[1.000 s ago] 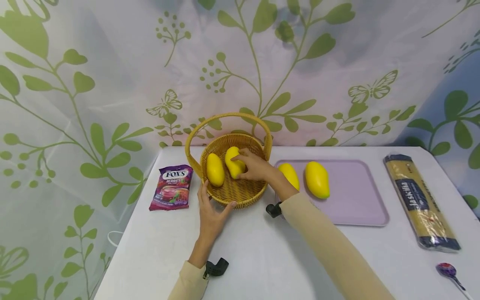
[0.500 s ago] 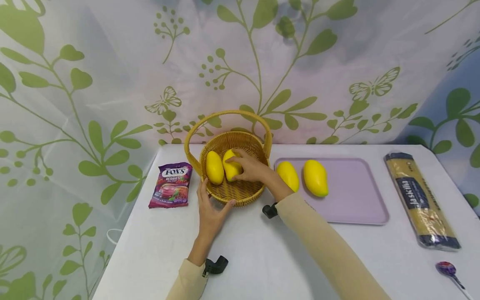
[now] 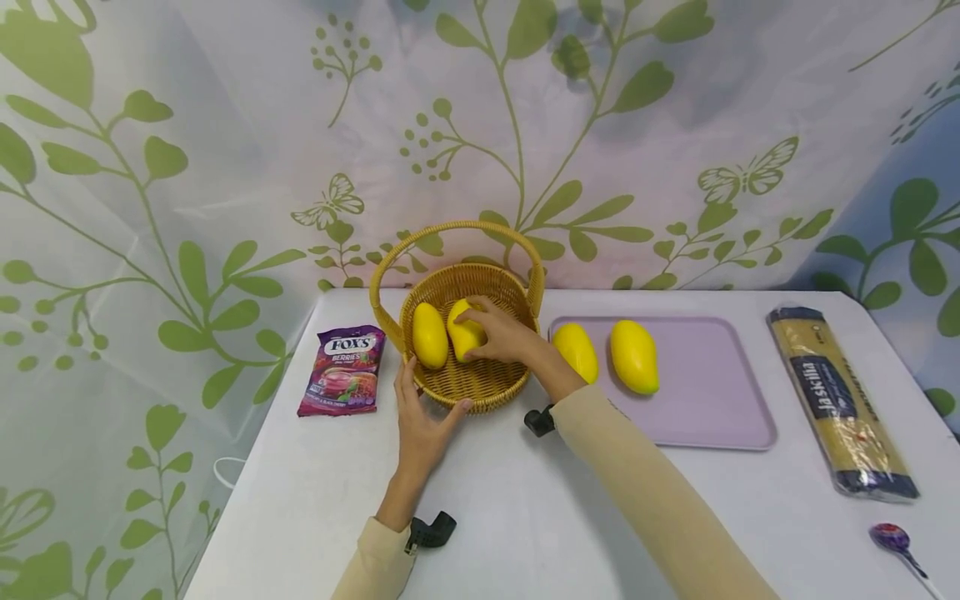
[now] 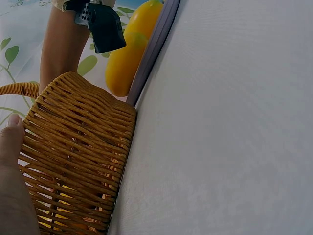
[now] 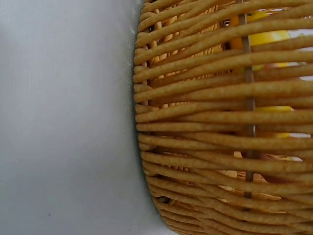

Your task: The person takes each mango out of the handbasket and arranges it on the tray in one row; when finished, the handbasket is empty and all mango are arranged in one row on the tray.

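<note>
In the head view, a round woven basket point(image 3: 480, 385) with a tall arched handle stands near the back of the table. Inside it a yellow mango point(image 3: 430, 335) lies on the left. My right hand point(image 3: 504, 335) reaches over the rim and grips a second mango point(image 3: 463, 321) beside it, covering its right side. My left hand point(image 3: 422, 429) rests on the basket's near left side, fingers at the rim and thumb spread along the front. The left wrist view shows that thumb point(image 4: 11, 142) against the weave. In the right wrist view, basket strands point(image 5: 220, 117) hide the right hand's fingers.
A lilac tray point(image 3: 705, 383) right of the basket carries two more mangoes, one point(image 3: 576, 352) partly behind the right forearm, the other point(image 3: 633, 357) in full view. A purple candy bag point(image 3: 342, 371) lies left, a spaghetti pack point(image 3: 840, 400) right, a lollipop point(image 3: 892, 537) front right.
The right hand has moved slightly left with its mango, bringing it right up beside the other mango in the basket. The left hand has stayed on the basket.
</note>
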`<state>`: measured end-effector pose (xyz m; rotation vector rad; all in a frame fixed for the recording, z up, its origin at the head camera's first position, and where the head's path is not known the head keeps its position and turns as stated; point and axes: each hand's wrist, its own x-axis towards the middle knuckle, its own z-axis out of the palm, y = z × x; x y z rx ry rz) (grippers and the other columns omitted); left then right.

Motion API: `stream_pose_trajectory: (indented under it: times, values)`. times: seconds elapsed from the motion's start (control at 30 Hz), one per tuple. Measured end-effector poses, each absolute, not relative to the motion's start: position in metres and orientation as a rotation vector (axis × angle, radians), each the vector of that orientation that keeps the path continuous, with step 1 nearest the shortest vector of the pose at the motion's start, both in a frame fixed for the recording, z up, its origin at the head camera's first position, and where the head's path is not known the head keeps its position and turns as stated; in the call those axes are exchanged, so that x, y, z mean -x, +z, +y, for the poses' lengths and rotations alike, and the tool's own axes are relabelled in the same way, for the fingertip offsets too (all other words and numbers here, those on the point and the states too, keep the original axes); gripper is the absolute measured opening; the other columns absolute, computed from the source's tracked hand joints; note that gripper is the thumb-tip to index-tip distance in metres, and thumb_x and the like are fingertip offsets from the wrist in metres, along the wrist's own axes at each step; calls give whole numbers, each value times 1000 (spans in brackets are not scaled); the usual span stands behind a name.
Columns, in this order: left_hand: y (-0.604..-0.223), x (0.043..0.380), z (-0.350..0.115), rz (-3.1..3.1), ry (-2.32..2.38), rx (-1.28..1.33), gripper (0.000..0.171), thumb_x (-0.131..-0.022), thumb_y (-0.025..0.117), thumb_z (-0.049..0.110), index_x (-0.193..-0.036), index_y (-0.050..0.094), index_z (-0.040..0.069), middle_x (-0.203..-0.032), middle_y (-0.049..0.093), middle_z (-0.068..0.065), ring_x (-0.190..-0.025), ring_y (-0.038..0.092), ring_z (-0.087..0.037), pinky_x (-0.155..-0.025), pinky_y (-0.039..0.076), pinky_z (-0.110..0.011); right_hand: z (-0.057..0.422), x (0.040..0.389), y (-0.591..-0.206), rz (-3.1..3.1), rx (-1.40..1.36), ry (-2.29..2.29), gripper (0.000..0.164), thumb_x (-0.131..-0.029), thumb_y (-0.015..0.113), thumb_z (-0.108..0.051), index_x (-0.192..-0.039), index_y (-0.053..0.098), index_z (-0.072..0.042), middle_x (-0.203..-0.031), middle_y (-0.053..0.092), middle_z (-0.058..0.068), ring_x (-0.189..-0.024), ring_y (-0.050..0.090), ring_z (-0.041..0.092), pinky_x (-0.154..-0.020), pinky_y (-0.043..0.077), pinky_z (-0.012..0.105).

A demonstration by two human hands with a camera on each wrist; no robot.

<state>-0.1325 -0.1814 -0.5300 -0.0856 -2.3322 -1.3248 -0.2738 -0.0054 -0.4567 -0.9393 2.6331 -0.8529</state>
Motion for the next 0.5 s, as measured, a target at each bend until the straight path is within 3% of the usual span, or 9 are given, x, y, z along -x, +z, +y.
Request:
stream_pose_trajectory:
  times: [0.5]
  values:
    - [-528, 132, -181, -2322, -1320, 105, 105, -76, 83, 40, -154, 22, 6, -160, 20, -7, -144, 30, -27, -110, 40, -48, -2, 269, -449, 2654, 956, -906, 59, -83, 80, -31, -136, 56, -18, -160, 22, 9, -142, 35, 34, -111, 39, 50]
